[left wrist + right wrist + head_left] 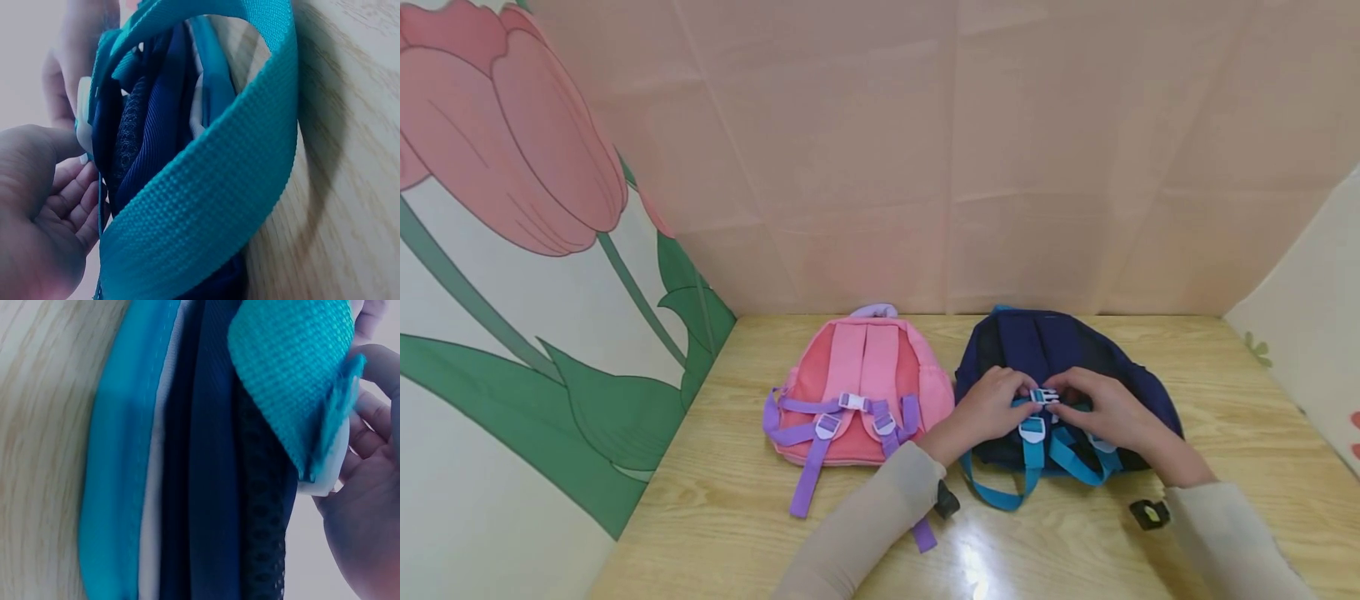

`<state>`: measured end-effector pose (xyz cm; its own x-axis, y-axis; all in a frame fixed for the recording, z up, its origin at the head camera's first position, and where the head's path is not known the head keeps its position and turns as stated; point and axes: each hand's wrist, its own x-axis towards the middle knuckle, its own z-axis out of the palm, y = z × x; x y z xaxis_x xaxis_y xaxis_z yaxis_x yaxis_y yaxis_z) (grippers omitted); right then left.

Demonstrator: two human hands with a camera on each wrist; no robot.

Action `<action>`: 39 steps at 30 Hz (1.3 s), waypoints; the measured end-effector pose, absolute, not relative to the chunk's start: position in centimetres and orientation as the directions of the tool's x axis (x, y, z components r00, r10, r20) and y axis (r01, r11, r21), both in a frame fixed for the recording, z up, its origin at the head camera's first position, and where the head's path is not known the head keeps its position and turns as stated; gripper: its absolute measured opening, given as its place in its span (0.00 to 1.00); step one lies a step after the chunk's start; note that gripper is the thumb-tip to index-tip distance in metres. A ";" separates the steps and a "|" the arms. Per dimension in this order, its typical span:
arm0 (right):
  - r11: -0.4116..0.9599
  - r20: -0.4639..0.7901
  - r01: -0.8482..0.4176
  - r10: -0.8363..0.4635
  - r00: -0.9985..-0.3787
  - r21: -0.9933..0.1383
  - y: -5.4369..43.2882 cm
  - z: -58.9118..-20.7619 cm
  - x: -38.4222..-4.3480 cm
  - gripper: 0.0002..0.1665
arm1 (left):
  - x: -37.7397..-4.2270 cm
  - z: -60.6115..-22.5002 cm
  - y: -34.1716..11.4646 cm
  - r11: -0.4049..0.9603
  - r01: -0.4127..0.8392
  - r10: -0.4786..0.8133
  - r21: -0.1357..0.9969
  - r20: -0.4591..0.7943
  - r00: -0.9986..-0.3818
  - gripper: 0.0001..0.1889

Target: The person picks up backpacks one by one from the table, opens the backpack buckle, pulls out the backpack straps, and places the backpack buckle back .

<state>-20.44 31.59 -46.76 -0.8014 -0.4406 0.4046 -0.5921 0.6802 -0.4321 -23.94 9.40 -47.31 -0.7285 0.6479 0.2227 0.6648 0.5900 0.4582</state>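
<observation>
A navy backpack lies with its strap side up. Over it, my left hand pinches the left end of a white side-release buckle between thumb and fingers. From the other side my right hand pinches the buckle's right end, where white prongs show. Blue webbing straps hang below it through white adjusters. In the left wrist view the left thumb and fingers meet at a white plastic piece behind a large strap loop. The right wrist view has the right hand beside a frayed strap end.
A pink backpack with purple straps and a fastened white buckle lies left of the navy one, on a wooden tabletop. Behind the table hangs a pinkish cloth. A tulip-print panel stands at the left.
</observation>
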 end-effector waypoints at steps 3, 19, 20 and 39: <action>0.675 0.425 -0.604 -0.442 -0.790 -0.423 31.5 -46.9 -20.5 0.17 | -23.9 -47.2 9.4 0.583 0.669 0.652 0.462 0.226 -0.724 0.14; 0.720 0.382 -0.523 -0.372 -0.846 -0.457 31.6 -47.1 -20.4 0.13 | -24.6 -47.4 8.6 0.590 0.664 0.653 0.459 0.213 -0.727 0.13; 0.718 0.384 -0.522 -0.369 -0.846 -0.461 31.7 -47.1 -20.4 0.13 | -24.6 -47.4 8.6 0.587 0.667 0.655 0.458 0.216 -0.724 0.12; 0.696 0.381 -0.535 -0.384 -0.841 -0.479 31.8 -47.5 -20.5 0.13 | -24.5 -47.8 8.9 0.567 0.661 0.655 0.492 0.217 -0.723 0.13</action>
